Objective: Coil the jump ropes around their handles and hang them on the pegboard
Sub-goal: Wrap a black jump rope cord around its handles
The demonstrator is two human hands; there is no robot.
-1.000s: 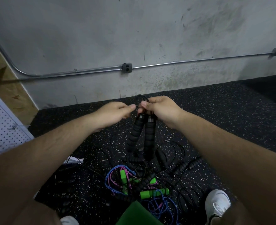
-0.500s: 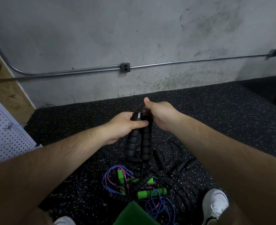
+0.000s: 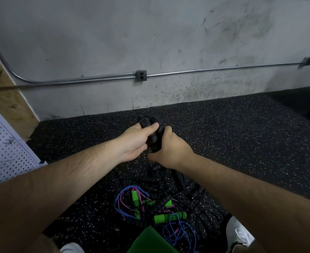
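A grey, stained wall (image 3: 150, 33) fills the view from 10 to 2 o'clock. Below it a black speckled floor (image 3: 242, 134) runs from 3 o'clock round to 8. At 9 o'clock a white pegboard (image 3: 2, 157) leans at the edge of view, with a wooden board behind it. A thin metal pipe (image 3: 205, 70) crosses the wall, and a small outlet box (image 3: 141, 75) sits on it at 12 o'clock.

Both bare forearms reach in from 7 and 5 o'clock and meet just past the centre. There the two black handles (image 3: 154, 141) of a jump rope stand side by side and near upright, above the floor and well apart from the pegboard. The left hand (image 3: 134, 143) has its grip closed round their upper part, thumb laid across the front. The right hand (image 3: 168, 150) has its grip closed tight round their lower part, and black cord drops from under it.

At 6 o'clock a tangled pile of ropes (image 3: 159, 203) lies on the floor: black cords, a blue and pink rope (image 3: 125, 199) and a bright green handle (image 3: 169, 217). A white shoe (image 3: 239, 232) shows at 5 o'clock.
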